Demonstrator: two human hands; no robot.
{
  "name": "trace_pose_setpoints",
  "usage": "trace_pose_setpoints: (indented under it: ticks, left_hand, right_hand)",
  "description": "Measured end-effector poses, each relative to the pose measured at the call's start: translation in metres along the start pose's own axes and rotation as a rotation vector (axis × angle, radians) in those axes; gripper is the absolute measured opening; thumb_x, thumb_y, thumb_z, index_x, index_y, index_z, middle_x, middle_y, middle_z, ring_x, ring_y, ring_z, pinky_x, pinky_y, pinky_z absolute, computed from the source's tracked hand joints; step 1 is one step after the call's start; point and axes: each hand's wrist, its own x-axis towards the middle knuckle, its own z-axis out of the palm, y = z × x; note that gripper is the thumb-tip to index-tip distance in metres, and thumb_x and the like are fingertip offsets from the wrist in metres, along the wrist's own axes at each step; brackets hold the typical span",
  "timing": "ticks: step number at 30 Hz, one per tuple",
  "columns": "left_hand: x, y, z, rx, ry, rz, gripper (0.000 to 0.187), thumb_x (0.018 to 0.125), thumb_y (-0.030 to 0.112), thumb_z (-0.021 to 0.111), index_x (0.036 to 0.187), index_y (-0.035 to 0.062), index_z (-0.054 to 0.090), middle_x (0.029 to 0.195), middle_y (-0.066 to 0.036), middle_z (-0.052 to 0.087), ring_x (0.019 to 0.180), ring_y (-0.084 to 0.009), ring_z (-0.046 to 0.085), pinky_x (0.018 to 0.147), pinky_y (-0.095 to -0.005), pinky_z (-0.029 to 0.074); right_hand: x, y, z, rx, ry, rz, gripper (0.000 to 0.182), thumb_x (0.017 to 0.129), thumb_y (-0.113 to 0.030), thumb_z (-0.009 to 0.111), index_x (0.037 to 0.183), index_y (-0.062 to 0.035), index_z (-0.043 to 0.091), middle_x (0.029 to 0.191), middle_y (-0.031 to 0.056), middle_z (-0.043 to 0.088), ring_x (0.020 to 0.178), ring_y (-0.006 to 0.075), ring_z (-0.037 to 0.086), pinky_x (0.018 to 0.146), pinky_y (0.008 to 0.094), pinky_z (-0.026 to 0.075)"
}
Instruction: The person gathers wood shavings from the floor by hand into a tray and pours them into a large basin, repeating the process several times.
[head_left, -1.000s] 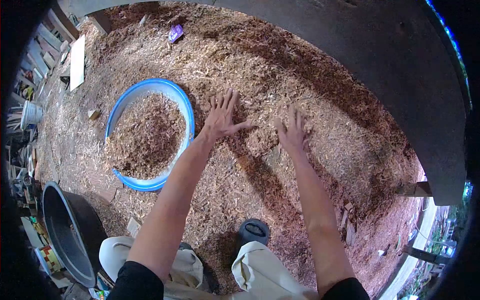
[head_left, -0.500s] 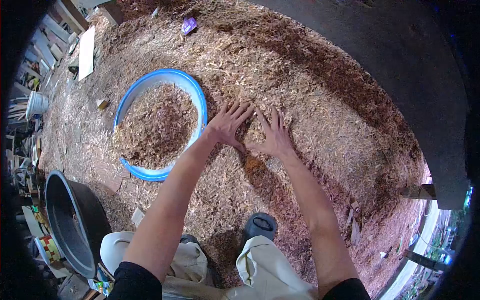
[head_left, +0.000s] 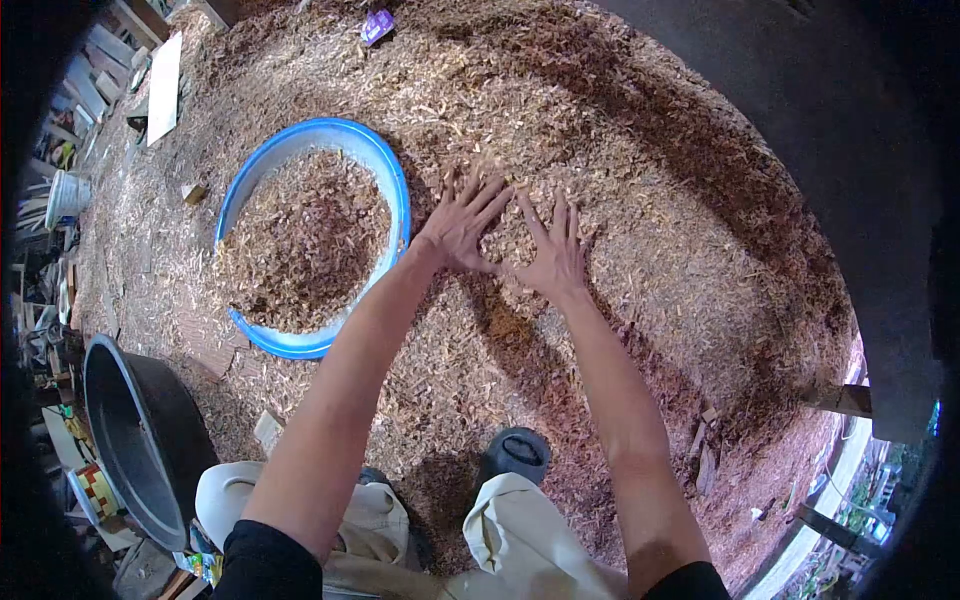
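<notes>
My left hand presses on a bed of wood shavings, fingers spread, just right of a round blue-rimmed basin. Close beside it, my right hand also lies spread on the shavings, the two thumbs almost meeting. Neither hand holds anything. Inside the basin is a heap of wood shavings, which spills over the rim on the left side. A darker orange-brown patch shows in the shavings below my hands.
A large dark tub stands tilted at lower left. Behind it are a white bucket and scrap wood. A white board and a purple packet lie farther off. A dark surface overhangs the upper right.
Both hands have pushed slightly forward over the shavings, fingers still spread. The basin and tub appear a little farther left as the view shifts.
</notes>
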Motion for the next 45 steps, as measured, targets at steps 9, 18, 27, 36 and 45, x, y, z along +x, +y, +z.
trace_pose_setpoints:
  ticks: [9,18,27,36,45]
  left_hand:
    - [0.013,-0.009,0.000,0.052,-0.007,0.009,0.126,0.059,0.085,0.063,0.157,0.0272,0.009,0.157,-0.014,0.028,0.140,-0.0426,0.031,0.113,-0.0696,0.015]
    - [0.008,-0.006,0.007,-0.045,-0.018,0.003,0.113,0.066,0.068,0.069,0.156,0.0209,0.020,0.154,-0.011,0.034,0.139,-0.0399,0.033,0.110,-0.0639,0.026]
    - [-0.004,0.017,-0.007,0.046,-0.021,0.031,0.106,0.063,0.060,0.075,0.149,0.0123,0.034,0.151,-0.008,0.036,0.134,-0.0350,0.036,0.107,-0.0582,0.032]
    - [-0.019,0.029,-0.043,0.055,0.075,0.055,0.099,0.066,0.058,0.074,0.142,0.0057,0.041,0.148,-0.010,0.037,0.127,-0.0326,0.040,0.102,-0.0504,0.037]
    - [-0.099,-0.032,-0.133,0.164,0.205,-0.086,0.109,0.055,0.055,0.081,0.144,0.0084,0.040,0.146,-0.009,0.040,0.123,-0.0313,0.043,0.097,-0.0502,0.038]
  right_hand:
    - [0.011,0.005,0.006,-0.089,-0.001,0.027,0.113,0.061,-0.052,0.087,0.153,-0.0415,0.022,0.157,0.0209,0.015,0.141,0.0512,0.021,0.104,0.0618,0.042]
    - [0.012,0.002,0.005,-0.107,-0.029,0.072,0.105,0.065,-0.048,0.086,0.151,-0.0391,0.027,0.157,0.0172,0.018,0.144,0.0458,0.018,0.106,0.0615,0.040]
    - [-0.007,-0.004,0.013,-0.052,0.004,0.066,0.097,0.067,-0.038,0.087,0.149,-0.0311,0.037,0.155,0.0170,0.020,0.143,0.0460,0.019,0.108,0.0574,0.041]
    - [-0.018,-0.016,-0.021,0.051,0.083,-0.011,0.096,0.065,-0.035,0.087,0.149,-0.0243,0.040,0.152,0.0227,0.024,0.139,0.0469,0.026,0.113,0.0586,0.029]
    - [0.013,-0.124,-0.056,0.095,0.360,-0.380,0.093,0.063,-0.029,0.087,0.145,-0.0214,0.045,0.142,0.0266,0.035,0.128,0.0463,0.037,0.109,0.0529,0.036]
